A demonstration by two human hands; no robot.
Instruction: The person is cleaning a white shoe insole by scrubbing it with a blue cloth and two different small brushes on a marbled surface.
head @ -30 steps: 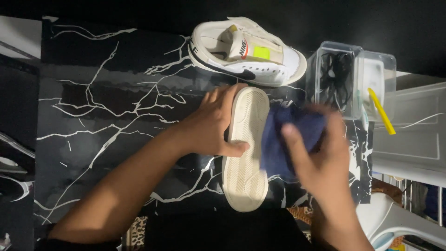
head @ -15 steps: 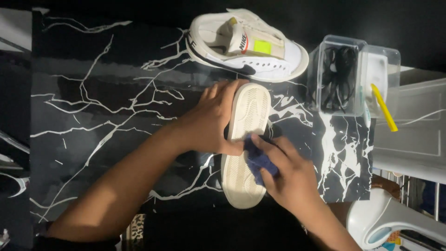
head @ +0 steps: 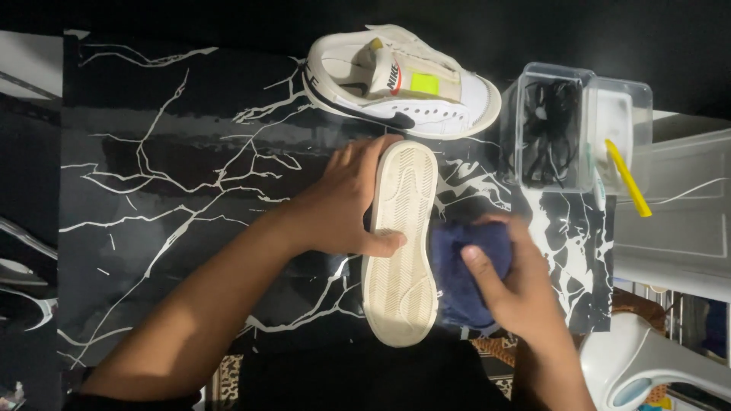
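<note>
Second sneaker [head: 403, 87], clear box [head: 579, 133]

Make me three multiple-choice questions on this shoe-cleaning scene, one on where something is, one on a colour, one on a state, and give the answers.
1. Where does the second shoe lie?
A. beyond the held shoe
B. inside the box
C. under the cloth

2. What colour is the cloth?
A. yellow
B. dark blue
C. red

3. How is the held shoe turned?
A. sole up
B. sole down
C. standing on its toe

Answers:
1 A, it rests on the marbled mat past the held shoe.
2 B, the bunched cloth in the right hand is navy.
3 A, the ribbed sole faces the camera while the left hand steadies it.
</note>
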